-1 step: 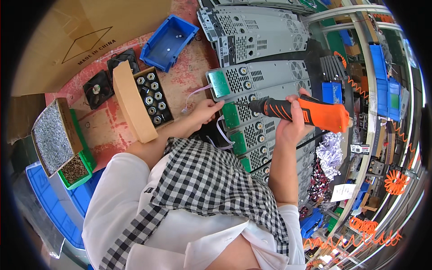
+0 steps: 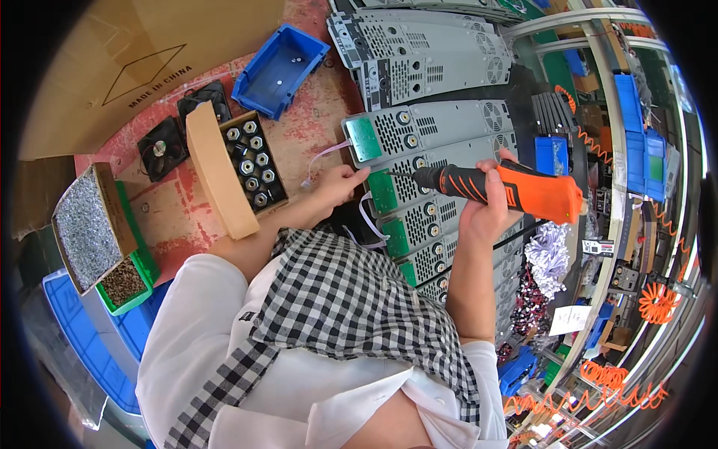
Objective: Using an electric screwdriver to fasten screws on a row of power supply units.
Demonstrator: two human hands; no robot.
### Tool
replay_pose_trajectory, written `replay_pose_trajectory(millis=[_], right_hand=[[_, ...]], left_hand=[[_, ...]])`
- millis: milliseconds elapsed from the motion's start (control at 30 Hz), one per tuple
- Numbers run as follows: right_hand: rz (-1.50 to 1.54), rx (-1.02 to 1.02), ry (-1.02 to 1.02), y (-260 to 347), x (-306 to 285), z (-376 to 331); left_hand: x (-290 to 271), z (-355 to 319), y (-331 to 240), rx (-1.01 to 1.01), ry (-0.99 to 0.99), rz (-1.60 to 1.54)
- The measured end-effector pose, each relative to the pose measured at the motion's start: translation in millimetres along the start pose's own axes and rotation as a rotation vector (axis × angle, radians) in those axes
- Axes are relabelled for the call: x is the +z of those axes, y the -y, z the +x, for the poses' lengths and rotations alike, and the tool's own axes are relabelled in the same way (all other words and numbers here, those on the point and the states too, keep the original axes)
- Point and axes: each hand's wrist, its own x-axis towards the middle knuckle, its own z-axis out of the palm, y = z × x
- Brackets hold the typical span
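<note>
An orange and black power screwdriver (image 2: 516, 187) lies in the grip of my right hand (image 2: 485, 206). Its bit points left at a green circuit board (image 2: 384, 191), near that board's upper edge. My left hand (image 2: 340, 185) is at the same board's upper left corner, fingers curled and thumb against forefinger; whatever is between them is too small to make out. The board sits at the left end of a grey vented metal panel (image 2: 441, 161). Another panel above carries a green board (image 2: 364, 140) with a white cable (image 2: 326, 153). More panels with boards continue below, partly hidden by my apron.
Left of the panels stand an open carton of threaded metal fittings (image 2: 255, 161), black fans (image 2: 162, 150) and a blue bin (image 2: 280, 71). A box of small silvery parts (image 2: 87, 228) is at far left. Stacked grey panels (image 2: 426, 56) lie beyond; white cables (image 2: 548, 251) are bundled at right.
Very little differs. My left fingertips have shifted slightly left, and the screwdriver's rear end has tipped a trifle to the right.
</note>
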Motion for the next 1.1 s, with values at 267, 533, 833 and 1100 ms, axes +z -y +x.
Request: replay_pose_trajectory(millis=[267,533,833,1100], right_hand=[[0.104,0.058,-0.018,23.6,-6.4,-11.2],[0.126,0.059,-0.057,32.5,-12.5,-13.4],[0.009,-0.042,-0.013,13.8,-4.9,-9.8],[0.024,-0.006,-0.019,8.1,2.5,-7.9]], left_hand=[[3.5,-21.8,-17.0,0.134,0.277,-0.3],[4.2,-18.9,-14.3,0.001,0.463,-0.542],[-4.8,-19.2,-8.9,0.056,0.025,-0.197],[-3.9,-7.8,7.3,0.036,0.085,0.035]])
